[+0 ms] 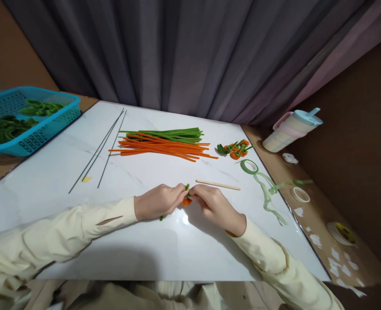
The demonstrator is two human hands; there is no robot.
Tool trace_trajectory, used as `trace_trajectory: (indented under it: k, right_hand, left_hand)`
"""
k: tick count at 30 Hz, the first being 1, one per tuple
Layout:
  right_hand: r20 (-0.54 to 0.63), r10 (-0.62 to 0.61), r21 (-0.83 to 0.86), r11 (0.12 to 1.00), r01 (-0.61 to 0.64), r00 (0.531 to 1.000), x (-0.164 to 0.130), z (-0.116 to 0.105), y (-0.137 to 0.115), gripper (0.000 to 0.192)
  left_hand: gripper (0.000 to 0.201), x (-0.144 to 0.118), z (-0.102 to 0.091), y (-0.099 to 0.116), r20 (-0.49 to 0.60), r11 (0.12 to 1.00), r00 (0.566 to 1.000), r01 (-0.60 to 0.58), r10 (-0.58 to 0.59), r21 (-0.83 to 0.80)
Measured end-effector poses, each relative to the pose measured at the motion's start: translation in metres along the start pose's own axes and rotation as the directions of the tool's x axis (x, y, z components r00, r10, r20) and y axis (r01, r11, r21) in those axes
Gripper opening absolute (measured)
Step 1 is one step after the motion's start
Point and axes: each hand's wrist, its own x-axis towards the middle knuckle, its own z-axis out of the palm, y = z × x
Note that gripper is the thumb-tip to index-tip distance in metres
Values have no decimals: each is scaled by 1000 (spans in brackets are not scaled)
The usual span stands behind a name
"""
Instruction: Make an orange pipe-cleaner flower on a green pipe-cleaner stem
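My left hand (161, 200) and my right hand (214, 204) meet over the front middle of the white board, fingers pinched close together. Between them is a small orange pipe-cleaner piece (186, 201) with green pipe cleaner (187, 187) at its top; both hands grip it. A green tip pokes out below my left hand. Just beyond my right hand lies a thin wooden stick (218, 185). Farther back are a bundle of orange pipe cleaners (164, 148) and a bundle of green ones (177, 134). Finished-looking orange and green pieces (238, 150) lie to their right.
Thin dark green wires (108, 146) lie on the board's left. A blue basket (53, 125) with green leaf shapes stands far left. Green tape (249, 166) and loose strips (267, 200) are at right. A tumbler (290, 129), tape rolls and paper scraps occupy the right edge.
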Motion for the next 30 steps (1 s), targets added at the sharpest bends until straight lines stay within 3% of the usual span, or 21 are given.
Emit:
trace_trajectory:
  k: [5,7,11,15,17,19,21,24,26,27,30]
  right_hand:
    - [47,136,197,970,-143,990,2,-2,-2,18]
    - [33,142,180,973,-146,989,1,-1,-3,18]
    - [9,-52,-151,987,53,999,0,3,-5,24]
    - [91,-276,-499,819,284,957,1,3,-9,25]
    - [134,-365,-566,735,373,921,2,2,-10,24]
    - [157,-402,-568,710,416,902,2,1,-9,23]
    - [115,-361,-503,782,368,925,1,2,-7,25]
    - [-40,-139,-223,966,127,989,0,4,-3,26]
    - [-101,39,-14,999,-41,994,1,5,-2,24]
    - [-110,113,63,992,-106,987,1,5,-3,22]
    - [-95,262,221,946,-236,960,4,5,-4,15]
  left_hand:
    - [28,1,-3,-2,77,995,997,24,-17,-97]
    - [26,3,-6,-3,123,986,991,61,-42,-156]
    - [22,9,-14,-3,217,913,969,192,-118,-361]
    - [25,15,-19,-5,249,842,959,246,-138,-481]
    - [26,16,-22,-6,272,824,953,259,-133,-504]
    - [27,18,-24,-8,293,813,948,266,-123,-518]
    - [27,18,-26,-9,296,799,946,279,-133,-533]
    - [25,17,-25,-8,243,764,950,304,-197,-569]
    - [24,16,-22,-5,256,672,924,383,-285,-634]
    - [24,15,-20,-3,304,573,889,453,-341,-683]
    - [38,14,-16,-2,590,56,704,659,-395,-750]
